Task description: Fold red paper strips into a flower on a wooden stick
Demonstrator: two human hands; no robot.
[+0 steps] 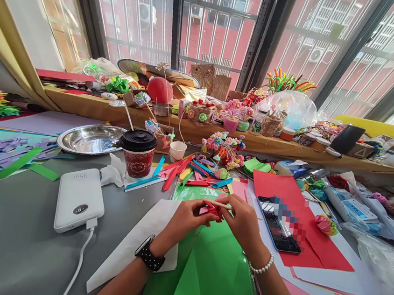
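Observation:
Both hands meet above green paper at the middle of the table. My left hand, with a black watch at the wrist, pinches a small folded red paper piece. My right hand, with a beaded bracelet, has its fingers closed on a thin pale stick that lies across the top of the red piece. Fingers partly cover the red piece. White paper lies beneath my left wrist.
A white power bank with a cable and a lidded cup stand left. Coloured strips lie beyond the hands. At right, a phone rests on red paper, near a paper flower.

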